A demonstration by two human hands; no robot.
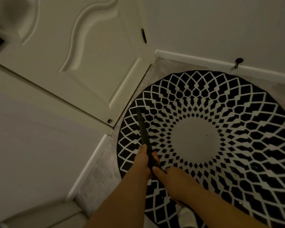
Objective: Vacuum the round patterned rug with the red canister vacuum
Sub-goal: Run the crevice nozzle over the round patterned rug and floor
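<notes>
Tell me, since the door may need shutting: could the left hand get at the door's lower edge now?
Probably not at once: the left hand grips the black wand alongside the right hand, and the door lies beyond the wand's tip.

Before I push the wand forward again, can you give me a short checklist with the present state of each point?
1. Both hands hold the wand: ok; left hand in front, right hand behind.
2. Wand tip on the rug: ok, it is over the left edge.
3. Rug flat: ok, no fold shows.
4. Door clear of the tip: ok, close beside but apart.
5. Canister and hose position: cannot tell, out of view.
6. Shoe free of the hose: cannot tell.
</notes>
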